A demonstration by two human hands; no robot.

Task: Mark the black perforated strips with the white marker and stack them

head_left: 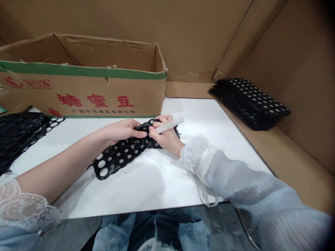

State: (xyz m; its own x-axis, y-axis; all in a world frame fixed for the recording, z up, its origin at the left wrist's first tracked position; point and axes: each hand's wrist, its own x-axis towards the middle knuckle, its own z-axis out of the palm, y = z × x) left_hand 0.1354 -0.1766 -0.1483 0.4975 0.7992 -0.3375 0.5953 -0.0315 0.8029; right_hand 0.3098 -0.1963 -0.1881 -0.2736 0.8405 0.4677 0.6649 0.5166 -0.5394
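A black sheet full of round holes (pixel 123 153) lies slantwise on the white table (pixel 146 184), its near left end flat and its far part bunched up between my hands. My left hand (pixel 124 131) is closed on the sheet's upper edge, with the thumb pressing on top. Close beside it, my right hand (pixel 167 136) is closed around a white pen-like stick (pixel 170 124) that points up and to the right. The fingers of this hand also touch the sheet. The stick's lower end is hidden by the fingers.
Behind my hands stands an open cardboard box (pixel 110 90) with a green rim band and red lettering. A heap of black holed pieces (pixel 21 132) lies at the left. On the right cardboard ledge rests a neat stack of black holed sheets (pixel 248 103). Cardboard walls (pixel 199 38) enclose the table.
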